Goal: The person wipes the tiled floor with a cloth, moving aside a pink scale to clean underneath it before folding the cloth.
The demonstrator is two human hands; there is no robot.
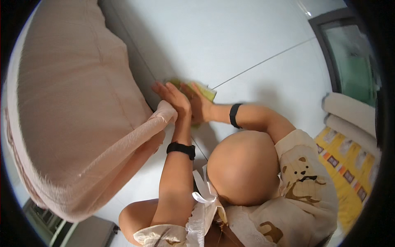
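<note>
My left hand (176,98) reaches down beside the sofa's side, its fingers extended. A bunched fold of pink fabric cover (165,112) rests against the heel of this hand and its wrist. Close by on the right, my right hand (200,106) lies over a yellow-green cloth (207,93) on the tiled floor (234,49). The cloth shows beyond the fingertips, and a small bit of it is visible below the palm. Part of the cloth is hidden under both hands. A black band circles each forearm.
The pink-covered sofa (71,92) fills the left side. At right stand a dark-framed glass panel (348,61), rolled beige padding (351,114) and a yellow patterned mat (342,163). A grey case-like object (83,231) lies at lower left. My bent knee (243,166) is close to the right arm.
</note>
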